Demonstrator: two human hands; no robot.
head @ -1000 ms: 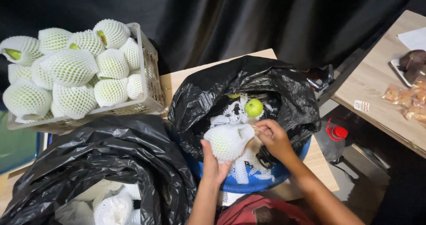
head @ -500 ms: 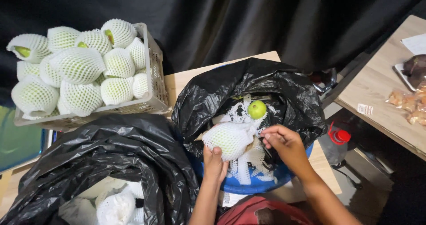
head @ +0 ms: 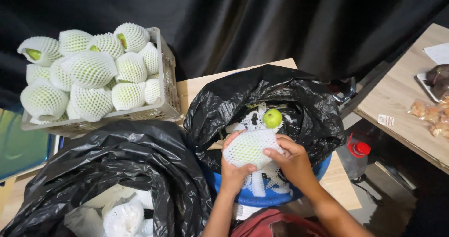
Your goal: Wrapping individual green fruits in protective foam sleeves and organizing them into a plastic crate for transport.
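Item in hand: one netted fruit point(head: 250, 147), white foam mesh over pale green, held above the blue tub point(head: 276, 197) that is lined with a black bag point(head: 299, 101). From my feed, my left hand point(head: 234, 169) grips it from below, fingers curled up round its near side; my right hand point(head: 292, 160) is clamped over its right end, fingertips on the mesh. Change noted: half a second ago the right hand sat lower and off to the side of the fruit; it has since closed onto it, and the sleeve now looks drawn fully round, so I judge this piece nearly wrapped. Also in the tub: one bare green fruit point(head: 272, 118) and loose foam nets point(head: 262, 181). Left of it: a grey crate point(head: 166, 85) heaped with netted fruit, and a second black bag point(head: 107, 171).
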